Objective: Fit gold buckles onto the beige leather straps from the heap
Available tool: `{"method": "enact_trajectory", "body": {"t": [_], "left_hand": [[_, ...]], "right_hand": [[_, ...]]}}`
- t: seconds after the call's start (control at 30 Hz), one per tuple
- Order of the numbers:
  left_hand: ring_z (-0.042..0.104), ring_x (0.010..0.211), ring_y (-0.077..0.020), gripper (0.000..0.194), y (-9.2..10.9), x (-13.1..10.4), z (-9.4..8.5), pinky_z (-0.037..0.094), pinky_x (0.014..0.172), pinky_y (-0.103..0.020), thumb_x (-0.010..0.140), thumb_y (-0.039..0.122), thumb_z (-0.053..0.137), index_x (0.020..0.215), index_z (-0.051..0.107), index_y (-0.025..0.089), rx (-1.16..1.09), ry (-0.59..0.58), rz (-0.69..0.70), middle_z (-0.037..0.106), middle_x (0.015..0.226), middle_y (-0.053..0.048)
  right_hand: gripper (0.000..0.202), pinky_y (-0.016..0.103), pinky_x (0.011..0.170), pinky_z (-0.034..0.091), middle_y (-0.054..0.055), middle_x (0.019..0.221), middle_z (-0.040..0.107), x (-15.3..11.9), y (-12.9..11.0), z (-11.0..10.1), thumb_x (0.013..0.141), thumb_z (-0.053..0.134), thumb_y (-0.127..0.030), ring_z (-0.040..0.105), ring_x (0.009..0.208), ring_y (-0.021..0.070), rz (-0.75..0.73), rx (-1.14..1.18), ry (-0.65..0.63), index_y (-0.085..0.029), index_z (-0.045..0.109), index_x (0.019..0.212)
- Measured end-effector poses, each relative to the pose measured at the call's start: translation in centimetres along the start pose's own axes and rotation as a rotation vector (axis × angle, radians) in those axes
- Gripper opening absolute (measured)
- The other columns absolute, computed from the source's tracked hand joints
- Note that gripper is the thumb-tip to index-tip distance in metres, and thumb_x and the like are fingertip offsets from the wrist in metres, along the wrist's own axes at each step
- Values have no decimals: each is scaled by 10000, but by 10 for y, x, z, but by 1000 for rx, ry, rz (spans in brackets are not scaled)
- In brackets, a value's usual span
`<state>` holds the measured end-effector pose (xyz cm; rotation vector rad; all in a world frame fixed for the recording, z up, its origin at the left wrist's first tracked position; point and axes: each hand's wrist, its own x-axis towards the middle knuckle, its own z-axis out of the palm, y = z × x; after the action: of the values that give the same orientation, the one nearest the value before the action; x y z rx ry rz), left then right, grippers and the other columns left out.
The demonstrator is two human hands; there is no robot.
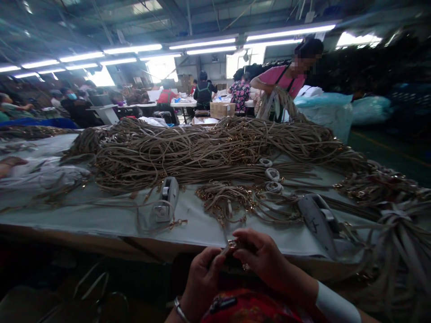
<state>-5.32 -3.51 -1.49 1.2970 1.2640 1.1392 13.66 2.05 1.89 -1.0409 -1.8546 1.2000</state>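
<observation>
My left hand (204,274), a bracelet at its wrist, pinches the end of a thin beige strap just past the table's front edge. My right hand (261,258) is closed on the same strap from the other side. Between my fingertips shows a shiny metal buckle (232,244); its exact shape is hard to make out. Just beyond lies a small bundle of straps with gold-coloured clips (229,199). A grey tape dispenser (166,197) stands left of that bundle, and a second tape dispenser (316,222) stands to the right.
A large heap of beige straps (188,148) covers the middle of the table (191,215). Several white rolls (272,174) lie before it. Tied straps (400,233) hang over the right edge. Across the table a person in pink (286,83) carries straps; another person's hand (11,163) is at left.
</observation>
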Motion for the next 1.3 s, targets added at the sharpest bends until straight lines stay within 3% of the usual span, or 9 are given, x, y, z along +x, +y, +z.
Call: {"method": "enact_trajectory", "body": {"t": [0.27, 0.63, 0.73, 0.9, 1.3], "left_hand": [[622, 766, -193, 299, 7, 4, 0, 510, 725, -257, 917, 415, 568, 880, 690, 144, -16, 6, 36, 692, 803, -59], [622, 772, -194, 326, 6, 0, 0, 507, 719, -256, 929, 433, 543, 882, 688, 145, -24, 8, 18, 699, 822, -62], [625, 756, -191, 320, 6, 1, -1, 505, 708, -250, 919, 438, 554, 858, 682, 151, -21, 28, 20, 694, 798, -51], [602, 722, -177, 319, 2, 2, 0, 496, 692, -243, 911, 441, 561, 846, 683, 154, 21, 43, 44, 690, 776, -48], [600, 720, -173, 328, -7, -1, -3, 499, 692, -243, 912, 443, 558, 853, 690, 149, -31, 39, 60, 692, 783, -58]], "right_hand": [[274, 323, 816, 501, 75, 990, 707, 2, -24, -11, 882, 582, -304, 634, 911, 225, 68, 227, -133, -178, 719, 1083], [257, 257, 662, 465, 47, 783, 707, 7, -17, -6, 741, 786, -390, 607, 712, 158, 309, 599, -74, -150, 767, 829], [282, 217, 569, 411, 19, 687, 662, 6, -11, -4, 727, 802, -401, 537, 605, 112, 356, 657, -55, -135, 753, 808], [317, 188, 416, 181, -63, 488, 482, 5, 2, 3, 706, 824, -407, 305, 432, 45, 420, 754, -26, -125, 731, 820], [347, 196, 389, 121, -84, 470, 414, 7, 1, 13, 720, 831, -418, 228, 393, 26, 429, 912, -13, -117, 694, 823]]}}
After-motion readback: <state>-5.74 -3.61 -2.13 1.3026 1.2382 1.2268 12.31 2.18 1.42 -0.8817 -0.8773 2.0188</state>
